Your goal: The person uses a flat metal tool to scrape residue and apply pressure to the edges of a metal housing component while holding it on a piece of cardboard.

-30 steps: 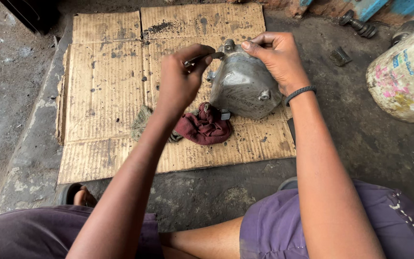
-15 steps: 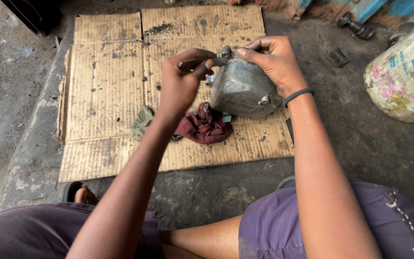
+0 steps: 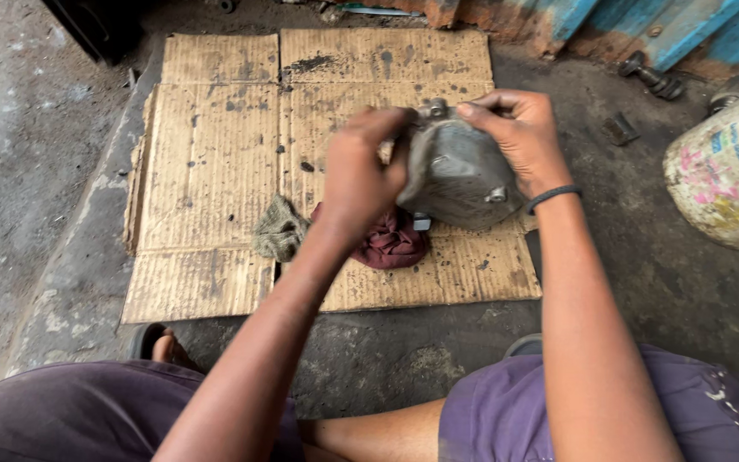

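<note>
Because your right hand (image 3: pixel 519 137) only grips the top edge of the grey metal casing (image 3: pixel 459 175) above the cardboard (image 3: pixel 215 171), fingers clamped, while your left hand (image 3: pixel 357 175) curls against its side, it could slip onto the rags (image 3: pixel 391 244).
</note>
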